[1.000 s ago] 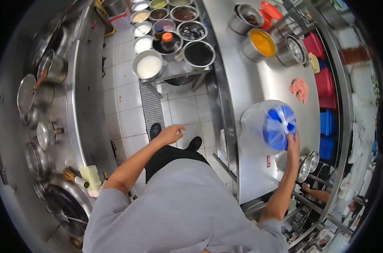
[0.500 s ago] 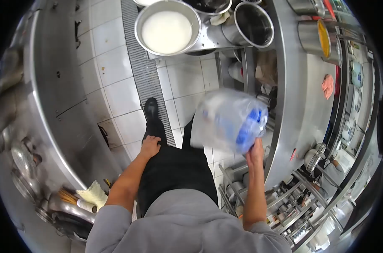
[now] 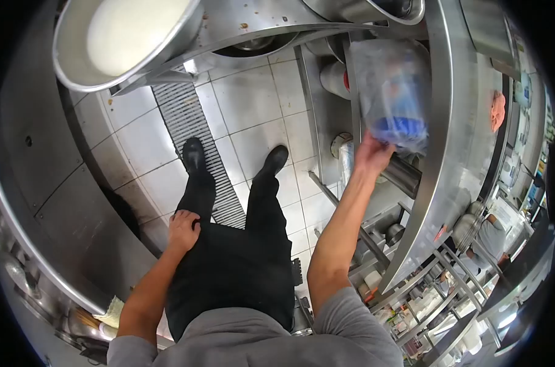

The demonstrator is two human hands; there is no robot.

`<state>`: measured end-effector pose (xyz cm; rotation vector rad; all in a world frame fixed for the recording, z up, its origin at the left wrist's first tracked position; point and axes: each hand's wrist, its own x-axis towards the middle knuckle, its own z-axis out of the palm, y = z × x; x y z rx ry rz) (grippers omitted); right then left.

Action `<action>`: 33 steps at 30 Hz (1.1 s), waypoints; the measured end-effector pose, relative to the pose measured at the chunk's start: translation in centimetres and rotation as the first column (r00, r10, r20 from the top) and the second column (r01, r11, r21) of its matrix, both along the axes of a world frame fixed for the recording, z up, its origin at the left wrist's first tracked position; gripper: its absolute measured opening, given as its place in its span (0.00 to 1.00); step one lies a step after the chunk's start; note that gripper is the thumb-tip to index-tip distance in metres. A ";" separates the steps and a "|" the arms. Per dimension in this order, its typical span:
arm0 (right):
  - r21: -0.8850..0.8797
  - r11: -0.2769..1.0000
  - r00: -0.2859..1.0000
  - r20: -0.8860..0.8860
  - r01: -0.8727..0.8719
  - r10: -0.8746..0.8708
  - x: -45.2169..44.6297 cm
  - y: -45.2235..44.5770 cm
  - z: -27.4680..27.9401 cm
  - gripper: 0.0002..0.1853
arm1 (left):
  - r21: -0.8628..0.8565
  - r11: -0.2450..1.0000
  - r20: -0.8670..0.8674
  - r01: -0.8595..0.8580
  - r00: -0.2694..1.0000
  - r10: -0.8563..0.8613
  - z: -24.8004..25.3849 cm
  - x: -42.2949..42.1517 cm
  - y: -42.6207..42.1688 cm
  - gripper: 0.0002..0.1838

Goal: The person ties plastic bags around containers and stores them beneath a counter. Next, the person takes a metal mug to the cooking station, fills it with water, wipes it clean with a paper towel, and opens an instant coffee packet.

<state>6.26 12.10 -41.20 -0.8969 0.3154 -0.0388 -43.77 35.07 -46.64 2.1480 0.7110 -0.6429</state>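
My right hand [image 3: 373, 153] grips the lower end of a clear plastic bag [image 3: 390, 79] with blue and whitish contents, blurred by motion. The bag is at the opening of the shelf beneath the steel counter [image 3: 433, 202], on the right. What exactly is inside the bag I cannot make out. Lying on my thigh, my left hand [image 3: 184, 229] holds nothing, its fingers stretched over the dark trousers. A white container with a red part [image 3: 334, 79] stands on the shelf to the left of the bag. Below the bag lies a steel cylinder [image 3: 404, 176].
A large metal bowl of white liquid [image 3: 131, 37] sits on a steel stand at the upper left. Steel cabinet [image 3: 39, 122] runs along my left. A floor drain grate [image 3: 189, 110] crosses the tiles. On the right counter lies a pink cloth [image 3: 497, 111]; another person is at far right.
My right hand has carried the plastic bag forward and right, from over the floor to the under-counter shelf. I have leaned closer to the stand. My left hand stays on my thigh.
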 end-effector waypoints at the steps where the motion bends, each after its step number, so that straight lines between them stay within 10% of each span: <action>1: 0.031 1.000 0.999 0.049 0.007 -0.009 2.1 -0.4 -0.3 0.24 | 0.008 1.000 0.019 -0.004 1.000 0.004 -0.1 0.3 0.0 0.10; 5: -0.451 0.891 0.955 0.285 0.055 0.085 12.9 -1.5 0.7 0.22 | 0.026 0.999 0.024 -0.031 0.999 0.030 0.4 1.9 0.7 0.10; 6: -0.673 0.724 0.935 0.335 0.148 0.120 14.7 -1.5 1.0 0.21 | 0.035 0.999 0.029 -0.040 0.999 0.039 0.4 2.3 0.9 0.10; 8: -0.870 -0.050 0.797 0.425 0.491 0.429 18.0 -0.9 1.3 0.18 | 0.046 0.997 0.027 -0.056 0.998 0.055 0.5 3.4 1.5 0.10; 10: -0.817 0.367 0.727 0.568 0.444 0.385 23.5 -1.3 0.4 0.17 | 0.052 0.996 0.013 -0.069 0.998 0.069 0.5 4.6 2.4 0.10; 16: -0.660 0.702 0.890 0.448 0.269 0.081 30.5 -0.4 0.0 0.15 | 0.098 0.991 0.065 -0.089 0.994 0.083 0.0 8.2 4.1 0.10; 28: -0.475 0.873 0.965 0.263 0.112 0.019 26.7 4.0 -1.9 0.13 | 0.140 0.985 0.100 -0.098 0.991 0.084 0.1 9.6 3.0 0.10; 33: -0.824 0.445 0.867 -0.108 -0.352 0.486 -0.4 7.8 -6.5 0.11 | 0.105 0.994 0.072 -0.028 0.997 0.021 0.3 7.5 0.5 0.10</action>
